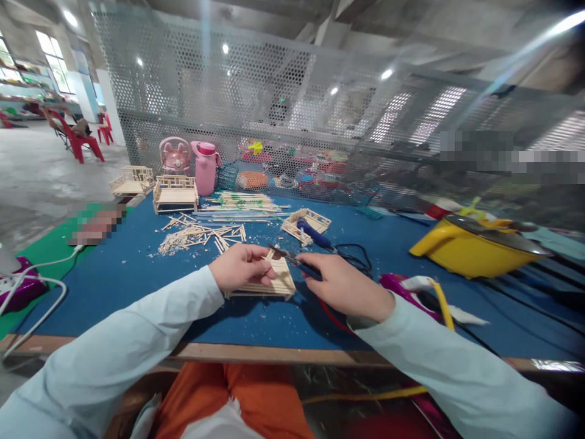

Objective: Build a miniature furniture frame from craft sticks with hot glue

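My left hand (240, 267) pinches a short piece of wooden stick (270, 253) between thumb and fingers. Wrapped around the dark handles of a pair of cutting pliers (307, 267) is my right hand (345, 285); the plier jaws meet or nearly meet the stick, though I cannot tell if they are closed on it. Just under my left hand lies a small flat panel of wooden sticks (283, 281), partly hidden by the fingers. Behind the pliers, a blue glue gun (314, 234) rests against a small wooden stick frame (315, 219).
Loose cut sticks and shavings (192, 236) lie left of centre, with longer sticks (247, 201) behind. Two little stick-built pieces of furniture, one a bench (176, 196), stand at the back left near a pink jug (205, 171). A yellow pot (466, 247) and cables occupy the right.
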`<state>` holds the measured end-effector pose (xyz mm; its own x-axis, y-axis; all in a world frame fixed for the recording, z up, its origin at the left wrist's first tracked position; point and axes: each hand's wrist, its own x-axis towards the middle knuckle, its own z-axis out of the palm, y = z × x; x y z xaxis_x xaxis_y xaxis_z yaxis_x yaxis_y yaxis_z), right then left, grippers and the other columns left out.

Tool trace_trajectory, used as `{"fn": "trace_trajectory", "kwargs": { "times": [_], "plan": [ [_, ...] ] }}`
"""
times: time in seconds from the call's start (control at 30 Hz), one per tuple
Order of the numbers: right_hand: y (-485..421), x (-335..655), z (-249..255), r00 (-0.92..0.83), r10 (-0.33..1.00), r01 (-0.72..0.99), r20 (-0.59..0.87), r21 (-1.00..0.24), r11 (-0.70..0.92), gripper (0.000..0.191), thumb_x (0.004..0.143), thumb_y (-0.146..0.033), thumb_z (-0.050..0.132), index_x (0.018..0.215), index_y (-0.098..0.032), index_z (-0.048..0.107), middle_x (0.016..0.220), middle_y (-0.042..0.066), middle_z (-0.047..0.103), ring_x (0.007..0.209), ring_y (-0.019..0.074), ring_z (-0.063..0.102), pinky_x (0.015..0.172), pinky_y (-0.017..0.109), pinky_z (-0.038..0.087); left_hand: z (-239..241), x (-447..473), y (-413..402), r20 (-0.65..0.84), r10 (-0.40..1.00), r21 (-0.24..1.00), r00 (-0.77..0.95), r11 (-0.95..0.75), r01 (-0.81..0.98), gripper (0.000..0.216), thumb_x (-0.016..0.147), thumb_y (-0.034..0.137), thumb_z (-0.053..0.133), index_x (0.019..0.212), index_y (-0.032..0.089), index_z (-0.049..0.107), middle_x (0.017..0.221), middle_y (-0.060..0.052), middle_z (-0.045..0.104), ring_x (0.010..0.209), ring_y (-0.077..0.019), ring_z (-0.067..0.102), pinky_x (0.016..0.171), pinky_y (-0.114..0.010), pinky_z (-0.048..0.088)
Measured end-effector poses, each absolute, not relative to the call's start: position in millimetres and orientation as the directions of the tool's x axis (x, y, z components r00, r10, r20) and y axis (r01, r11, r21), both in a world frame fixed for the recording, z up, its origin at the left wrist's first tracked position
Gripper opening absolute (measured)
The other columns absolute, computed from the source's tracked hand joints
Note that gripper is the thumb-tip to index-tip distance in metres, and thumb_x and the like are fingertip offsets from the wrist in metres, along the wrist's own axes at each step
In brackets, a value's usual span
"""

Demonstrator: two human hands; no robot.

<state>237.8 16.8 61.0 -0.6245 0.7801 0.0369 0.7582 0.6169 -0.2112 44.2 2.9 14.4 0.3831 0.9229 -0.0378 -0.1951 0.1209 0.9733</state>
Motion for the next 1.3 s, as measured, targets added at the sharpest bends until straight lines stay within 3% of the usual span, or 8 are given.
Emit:
{"fn": "trace_trajectory", "kwargs": {
  "times": [0.3,0.57,0.77,0.9,1.0,1.13,1.2,1.3],
  "plan": [
    [23,239,47,-0.634,0.758,0.744,0.155,-0.147,0.652,0.023,0.069,-0.013,0.045,0.087,-0.014,0.059,0.088,0.011,0.067,0.083,0.0230,0.060,0.071,0.027,0.041,7,49,0,0.246,0.917,0.960,0.313,-0.276,0.054,0.016,0.079,0.026,0.051,0.082,0.013,0.061,0.062,0.003,0.052,0.052,-0.0059,0.044,0.056,-0.018,0.039],
    [24,241,59,-0.689,0.720,0.673,0.088,-0.293,0.680,0.024,0.069,-0.011,0.042,0.083,-0.015,0.062,0.082,0.007,0.067,0.074,0.0184,0.058,0.068,0.026,0.040,7,49,-3,0.283,0.905,0.930,0.318,-0.340,0.140,0.019,0.082,0.025,0.043,0.090,0.015,0.057,0.062,0.003,0.049,0.052,-0.0078,0.043,0.057,-0.019,0.038],
    [23,244,63,-0.719,0.695,0.635,-0.030,-0.436,0.638,0.017,0.069,-0.018,0.042,0.074,-0.013,0.058,0.067,0.001,0.059,0.065,0.0154,0.050,0.062,0.025,0.038,9,45,0,0.377,0.887,0.858,0.266,-0.443,0.261,0.014,0.078,0.019,0.048,0.079,0.015,0.061,0.059,0.003,0.050,0.057,-0.0089,0.044,0.059,-0.019,0.036],
    [24,242,63,-0.709,0.703,0.632,-0.056,-0.495,0.597,0.017,0.067,-0.017,0.041,0.074,-0.015,0.056,0.066,0.001,0.058,0.062,0.0150,0.050,0.059,0.025,0.039,15,45,3,0.291,0.908,0.941,0.301,-0.329,0.083,0.014,0.079,0.023,0.050,0.082,0.014,0.060,0.058,0.003,0.050,0.053,-0.0072,0.044,0.057,-0.020,0.038],
    [34,243,64,-0.601,0.789,0.738,0.123,-0.293,0.608,0.021,0.068,-0.015,0.043,0.080,-0.015,0.059,0.077,0.006,0.063,0.071,0.0194,0.055,0.066,0.027,0.040,16,46,2,0.141,0.933,0.990,0.332,-0.125,-0.068,0.017,0.075,0.028,0.058,0.081,0.012,0.058,0.056,0.004,0.050,0.048,-0.0057,0.045,0.053,-0.020,0.039],
    [53,250,68,-0.310,0.864,0.926,0.396,-0.083,0.369,0.030,0.071,-0.017,0.043,0.096,-0.014,0.058,0.089,0.013,0.065,0.079,0.0245,0.058,0.069,0.030,0.040,14,47,0,0.027,0.921,0.969,0.389,0.072,-0.238,0.025,0.068,0.030,0.068,0.081,0.012,0.057,0.058,0.002,0.057,0.049,-0.0054,0.052,0.055,-0.020,0.042],
    [59,251,69,-0.305,0.885,0.930,0.351,-0.091,0.357,0.029,0.072,-0.019,0.042,0.096,-0.015,0.059,0.090,0.011,0.065,0.080,0.0242,0.058,0.069,0.030,0.041,14,47,1,0.024,0.926,0.947,0.378,0.101,-0.306,0.027,0.065,0.029,0.071,0.081,0.012,0.057,0.064,0.000,0.062,0.054,-0.0064,0.056,0.058,-0.021,0.044],
    [61,245,64,-0.401,0.909,0.876,0.116,-0.243,0.418,0.026,0.068,-0.016,0.043,0.088,-0.017,0.060,0.085,0.007,0.065,0.077,0.0207,0.058,0.065,0.027,0.041,13,45,3,0.018,0.937,0.922,0.348,0.119,-0.369,0.032,0.061,0.027,0.074,0.084,0.013,0.057,0.071,-0.003,0.066,0.059,-0.0094,0.062,0.060,-0.022,0.046]
  ]
}}
